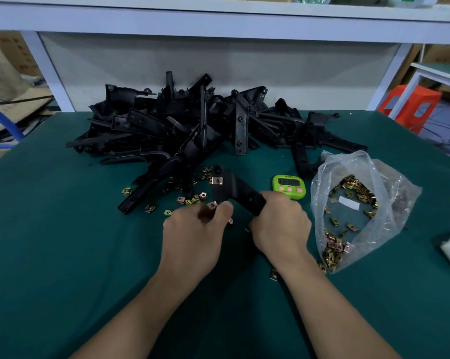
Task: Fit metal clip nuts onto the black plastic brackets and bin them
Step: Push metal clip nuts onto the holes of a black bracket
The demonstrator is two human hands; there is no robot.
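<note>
Bracket pile (182,125) behind, green timer (289,186) alongside; right grip (281,224) clasps one bracket (239,193), left grip (193,234) pinches a clip nut (213,204).

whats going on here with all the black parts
A person is working at a green table. The right hand grips one end of a black bracket, which already carries a fitted clip nut near its far end. The left hand, slightly blurred, pinches a second clip nut against the bracket's near edge. Behind lies a pile of brackets; loose clip nuts are scattered nearby, and a plastic bag of more sits to the right.
</note>
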